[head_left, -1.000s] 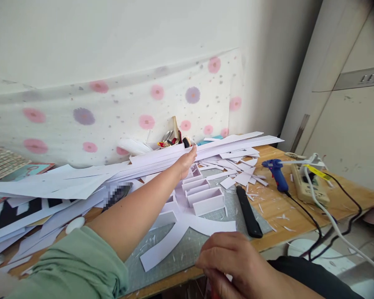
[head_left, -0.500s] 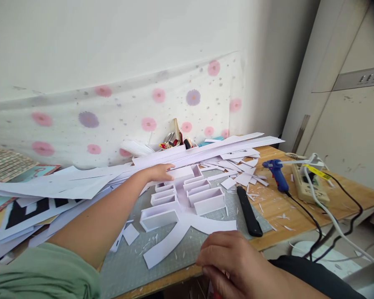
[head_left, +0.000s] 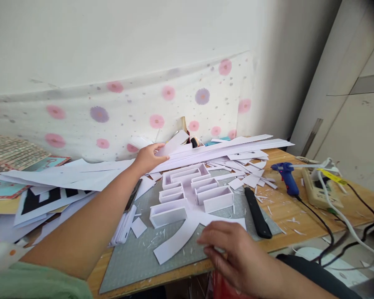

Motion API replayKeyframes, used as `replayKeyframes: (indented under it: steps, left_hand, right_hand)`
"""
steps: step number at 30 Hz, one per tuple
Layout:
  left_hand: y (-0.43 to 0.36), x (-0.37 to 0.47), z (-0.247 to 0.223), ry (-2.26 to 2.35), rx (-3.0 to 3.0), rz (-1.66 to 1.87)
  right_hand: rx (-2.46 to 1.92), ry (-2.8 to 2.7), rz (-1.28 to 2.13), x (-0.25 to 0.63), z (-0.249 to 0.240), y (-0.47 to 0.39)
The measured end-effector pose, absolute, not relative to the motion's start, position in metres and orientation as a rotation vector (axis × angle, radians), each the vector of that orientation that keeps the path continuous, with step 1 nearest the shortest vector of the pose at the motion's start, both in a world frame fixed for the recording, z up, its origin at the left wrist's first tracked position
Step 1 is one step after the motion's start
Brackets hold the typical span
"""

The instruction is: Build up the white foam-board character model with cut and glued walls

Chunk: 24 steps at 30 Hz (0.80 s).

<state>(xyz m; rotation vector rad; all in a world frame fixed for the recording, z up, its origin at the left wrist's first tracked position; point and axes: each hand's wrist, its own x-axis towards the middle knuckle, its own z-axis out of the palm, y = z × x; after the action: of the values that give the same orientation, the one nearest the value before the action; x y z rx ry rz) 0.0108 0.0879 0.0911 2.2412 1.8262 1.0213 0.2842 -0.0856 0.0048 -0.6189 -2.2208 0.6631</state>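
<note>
The grey cutting mat [head_left: 121, 270] sits right in front of the person, and on it, roughly in the middle, rests the white model [head_left: 191, 203], its open box shapes standing in two rows, presumably set there so both hands can get at it. Past the mat's far side, the left hand [head_left: 149, 158] pinches a loose white piece [head_left: 176, 141] between thumb and fingers, tipped up over the long white strips [head_left: 237, 145]; held by its end like that, I'd say it stays clear of the pile. The right hand [head_left: 230, 253] hovers over the mat's near edge, fingers half curled, thumb parted from them, nothing showing in its grip; to my eye it's idle, kept close to the model. The black cutter [head_left: 258, 216] lies along the mat's right side, likely for a quick grab. Farther right of the mat, the blue glue gun [head_left: 287, 178] sits beside the power strip [head_left: 322, 195], probably to keep its nozzle off the paper.
</note>
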Motion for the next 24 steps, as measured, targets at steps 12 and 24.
replayKeyframes:
  steps: [12,24]
  left_hand:
    - [-0.004,0.046,0.043,1.397,3.073,0.932]
    - [-0.049,0.0,0.057,1.59,2.617,1.019]
  right_hand:
    - [-1.081,-1.744,0.55,0.304,0.019,0.012]
    - [-0.951,-1.783,0.732,0.317,0.007,-0.003]
